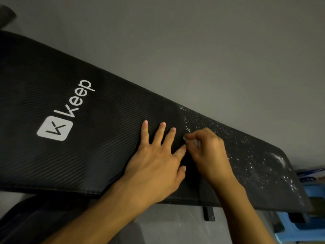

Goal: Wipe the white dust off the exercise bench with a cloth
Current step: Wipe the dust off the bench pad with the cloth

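A long black padded exercise bench (105,131) with a white "Keep" logo runs across the view, narrowing to the right. White dust (246,148) speckles its right part, with a thicker smear near the right end. My left hand (158,161) lies flat on the pad, fingers spread, holding nothing. Just to its right, my right hand (205,150) is closed around a small pale wad of cloth (195,142), pressed on the pad at the left edge of the dusty area. Most of the cloth is hidden inside the fist.
A grey wall (211,50) stands behind the bench. Blue plastic items and a box (311,178) sit at the lower right beyond the bench end. A black metal frame part (208,213) hangs under the pad, above grey floor. A dark object lies at the lower left.
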